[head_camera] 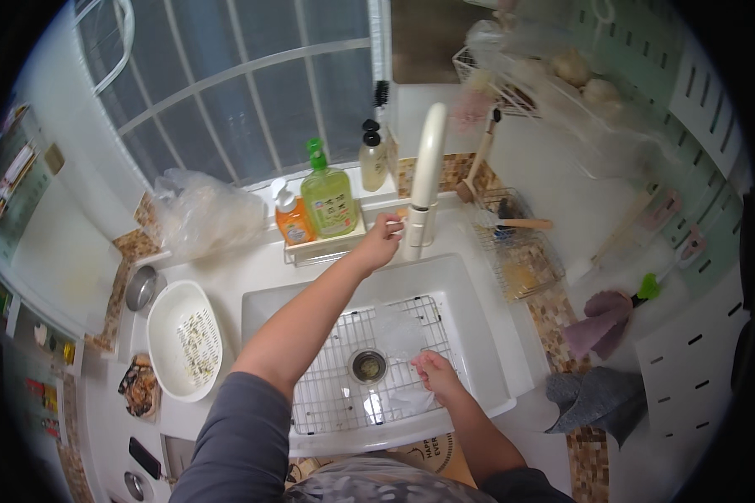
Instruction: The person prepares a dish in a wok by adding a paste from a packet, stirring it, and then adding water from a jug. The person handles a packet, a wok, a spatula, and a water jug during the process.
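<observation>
My left hand (384, 242) reaches over the back rim of the white sink (497, 352), close to the base of the cream faucet (429, 157); its fingers are curled, and whether they touch the faucet is unclear. Over the right part of the sink, my right hand (438, 376) pinches a thin, clear plastic bag (409, 399), which hangs above a wire sink rack (333, 390). Another translucent patch of plastic (399, 330) shows above that hand. The drain strainer (369, 366) holds some greenish bits.
Left of the sink stands a white colander (185, 339) with small scraps. Behind are a green soap bottle (330, 201), an orange pump bottle (294, 217) and a stuffed plastic bag (204, 214). A wire basket (522, 276) hangs at right, above a grey cloth (598, 399).
</observation>
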Motion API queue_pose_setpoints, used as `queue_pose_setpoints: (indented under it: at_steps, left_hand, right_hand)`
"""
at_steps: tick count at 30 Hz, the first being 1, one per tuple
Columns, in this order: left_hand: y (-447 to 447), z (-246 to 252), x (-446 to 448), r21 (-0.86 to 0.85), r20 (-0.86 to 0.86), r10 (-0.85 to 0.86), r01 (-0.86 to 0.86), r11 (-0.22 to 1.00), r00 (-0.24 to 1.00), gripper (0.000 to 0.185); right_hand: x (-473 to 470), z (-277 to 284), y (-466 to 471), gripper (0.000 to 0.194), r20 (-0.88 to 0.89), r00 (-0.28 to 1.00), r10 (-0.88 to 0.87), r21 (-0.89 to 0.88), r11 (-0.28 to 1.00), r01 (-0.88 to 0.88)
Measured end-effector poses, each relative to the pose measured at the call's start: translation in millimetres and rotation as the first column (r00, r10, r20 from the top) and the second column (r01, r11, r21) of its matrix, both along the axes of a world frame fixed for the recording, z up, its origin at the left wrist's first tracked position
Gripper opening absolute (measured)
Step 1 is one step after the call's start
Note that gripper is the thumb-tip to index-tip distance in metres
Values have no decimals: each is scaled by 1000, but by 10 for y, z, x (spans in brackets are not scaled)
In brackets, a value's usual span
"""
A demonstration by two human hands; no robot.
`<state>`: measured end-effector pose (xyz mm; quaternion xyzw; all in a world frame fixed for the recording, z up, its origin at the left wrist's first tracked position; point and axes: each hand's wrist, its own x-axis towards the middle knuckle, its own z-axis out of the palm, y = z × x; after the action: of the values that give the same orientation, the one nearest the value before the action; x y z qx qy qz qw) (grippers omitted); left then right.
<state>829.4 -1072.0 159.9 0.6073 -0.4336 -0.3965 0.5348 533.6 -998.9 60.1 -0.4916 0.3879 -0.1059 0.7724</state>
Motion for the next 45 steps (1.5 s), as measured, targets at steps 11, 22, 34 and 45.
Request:
queue_pose_setpoints:
  at_steps: [11, 22, 34, 45]
  left_hand:
    - [3136, 1528, -1428, -728, 215, 427, -147, 670, 878, 24]
    - [8575, 1508, -3818, -711, 631, 628, -663, 234, -455, 8]
    - [12608, 649, -5833, 154, 892, 296, -387, -909, -342, 46]
    - [13259, 975, -6557, -43, 913, 170, -501, -864, -372, 21]
  right_hand:
    - [129, 1233, 843, 22, -14, 924, 381, -314, 876, -366]
    - [473, 2590, 4505, 32, 122, 484, 867, -425, 486, -764]
    - [223, 2754, 9195, 23, 228, -257, 939, -252, -198, -947]
    - [-196, 2425, 11597, 24, 50, -495, 867, -176, -481, -859]
